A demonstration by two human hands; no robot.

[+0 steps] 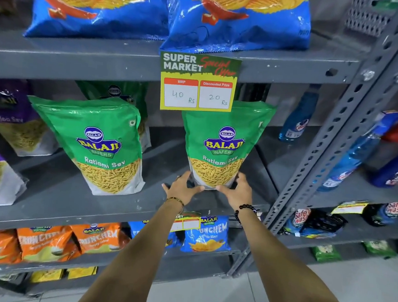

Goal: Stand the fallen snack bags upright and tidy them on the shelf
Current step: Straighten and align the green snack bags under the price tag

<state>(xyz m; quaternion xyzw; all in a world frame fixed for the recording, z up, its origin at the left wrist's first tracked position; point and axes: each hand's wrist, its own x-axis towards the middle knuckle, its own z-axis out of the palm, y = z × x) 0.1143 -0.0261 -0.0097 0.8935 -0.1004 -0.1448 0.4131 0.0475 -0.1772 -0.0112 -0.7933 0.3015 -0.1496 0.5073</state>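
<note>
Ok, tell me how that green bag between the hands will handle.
The green bag probably flexes, since it is a soft pouch. It may tip easily: tall, and narrow at the base. The left hand and right hand steady its bottom corners.

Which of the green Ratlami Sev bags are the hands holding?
The right-hand green bag, under the price card; both hands grip its base.

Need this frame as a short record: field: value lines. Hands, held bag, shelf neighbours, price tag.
left hand: on the lower left corner of the right green bag
right hand: on its lower right corner
right green bag: Ratlami Sev, upright on the middle shelf
left green bag: same label, leaning left, untouched, another green bag behind it
purple bags: far left, same shelf
price tag: hangs from the shelf above; MRP 40 Rs, discounted 20 Rs
blue bottles: next bay, right
</note>
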